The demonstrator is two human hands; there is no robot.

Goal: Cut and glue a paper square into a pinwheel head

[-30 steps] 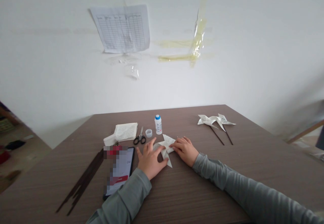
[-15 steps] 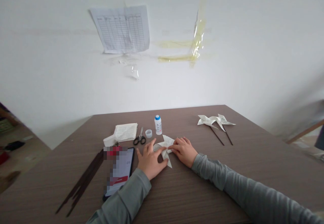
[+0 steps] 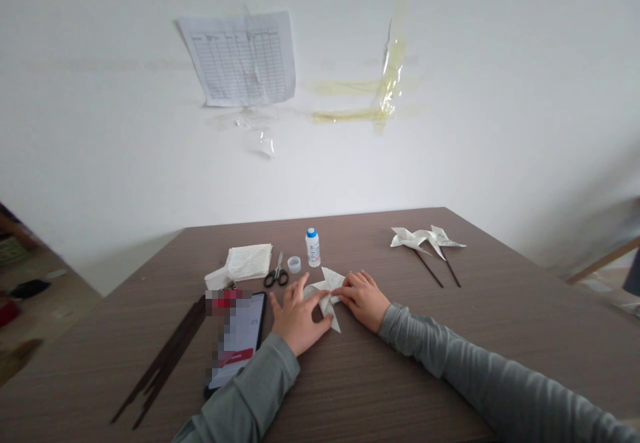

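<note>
Clock positions are taken from the work piece, with 12 o'clock straight ahead of the wearer.

A folded white printed-paper pinwheel (image 3: 325, 294) lies flat on a brown wood-grain bench (image 3: 425, 363), between the hands. The left hand (image 3: 299, 321) sits at 7 o'clock, open with fingers spread, its fingertips on the paper. The right hand (image 3: 365, 300) sits at 3 o'clock, open, its fingers laid on the paper. Neither hand is closed.

At 11 o'clock stand a white glue bottle with a blue cap (image 3: 313, 248) and a small clear round cap (image 3: 294, 265). Black-handled steel scissors (image 3: 276, 277) lie at 10 o'clock, beside a stack of off-white printed paper (image 3: 245, 263) farther out. At 8 o'clock is a black smartphone (image 3: 237, 339), its display partly obscured; the left grey sleeve (image 3: 260, 383) overlaps its lower edge. The phone stands between the left hand and a bundle of thin dark sticks (image 3: 167, 356). Two finished paper pinwheels on dark sticks (image 3: 425, 239) lie at 2 o'clock, well apart from the hands.
</note>
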